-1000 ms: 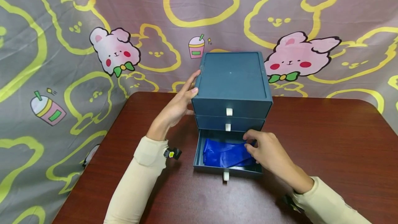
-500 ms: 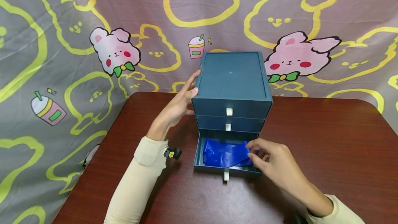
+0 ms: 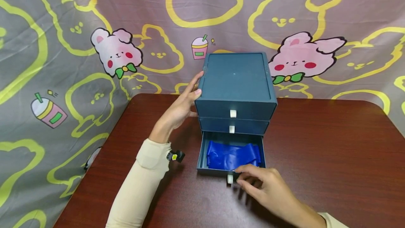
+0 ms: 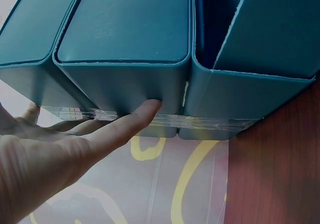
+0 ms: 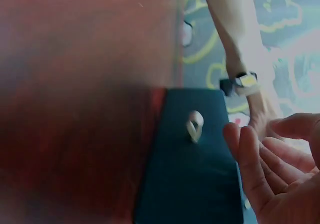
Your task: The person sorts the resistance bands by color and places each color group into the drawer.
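Observation:
A dark teal three-drawer cabinet point(image 3: 235, 76) stands on the table with its bottom drawer point(image 3: 215, 173) pulled out. Inside that drawer lies a flat, shiny blue plastic-like piece point(image 3: 232, 156), folded or layered. My left hand point(image 3: 177, 112) rests against the cabinet's left side, fingers extended along the wall; the left wrist view shows a fingertip touching the middle drawer's casing point(image 4: 125, 83). Holding nothing, my right hand point(image 3: 269, 187) hovers at the drawer's front edge with fingers loosely bent. Its fingertips are just right of the white pull tab point(image 3: 230, 179).
The upper two drawers are closed, each with a white tab point(image 3: 233, 113). Clear tape point(image 4: 200, 122) runs across the casings. Behind the reddish-brown table point(image 3: 332, 143) hangs a cartoon-patterned cloth point(image 3: 215, 13).
My right hand has left the blue piece's right end and moved left and toward me, to the drawer front. The blue piece stays in the drawer. My left hand has not moved.

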`<state>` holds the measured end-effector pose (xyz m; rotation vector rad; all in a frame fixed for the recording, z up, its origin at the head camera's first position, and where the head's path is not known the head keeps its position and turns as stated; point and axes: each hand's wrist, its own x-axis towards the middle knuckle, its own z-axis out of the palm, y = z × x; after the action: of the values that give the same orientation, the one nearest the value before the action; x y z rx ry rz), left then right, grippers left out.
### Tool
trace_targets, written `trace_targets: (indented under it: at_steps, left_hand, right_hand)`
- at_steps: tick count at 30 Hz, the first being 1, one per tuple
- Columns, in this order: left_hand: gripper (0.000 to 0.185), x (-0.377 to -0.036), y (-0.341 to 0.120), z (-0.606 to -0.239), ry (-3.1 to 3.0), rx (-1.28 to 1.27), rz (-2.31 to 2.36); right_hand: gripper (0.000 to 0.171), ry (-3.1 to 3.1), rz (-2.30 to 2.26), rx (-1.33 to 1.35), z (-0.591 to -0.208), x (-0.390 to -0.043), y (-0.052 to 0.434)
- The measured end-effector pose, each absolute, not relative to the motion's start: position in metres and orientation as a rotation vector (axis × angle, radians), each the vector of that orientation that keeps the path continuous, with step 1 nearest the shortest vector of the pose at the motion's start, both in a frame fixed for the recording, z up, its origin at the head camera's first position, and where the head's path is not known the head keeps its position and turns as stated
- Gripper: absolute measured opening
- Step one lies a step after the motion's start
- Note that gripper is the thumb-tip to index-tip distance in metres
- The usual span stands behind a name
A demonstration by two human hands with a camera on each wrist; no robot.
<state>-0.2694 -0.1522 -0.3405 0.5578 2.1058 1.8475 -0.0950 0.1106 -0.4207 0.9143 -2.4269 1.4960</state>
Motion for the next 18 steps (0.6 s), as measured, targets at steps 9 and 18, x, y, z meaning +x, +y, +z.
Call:
trace_targets:
  at_steps: [9, 18]
  left_hand:
    - [0.054, -0.269, -0.153, -0.341, 2.101, 0.569, 1.860]
    - [0.055, -0.272, -0.152, -0.342, 2.115, 0.565, 1.847]
  right_hand:
    - [0.023, -2.595, 1.344, 0.881, -0.440, -0.090, 0.099]
    - [0.026, -2.732, 1.135, 0.805, -0.442, -0.096, 0.090]
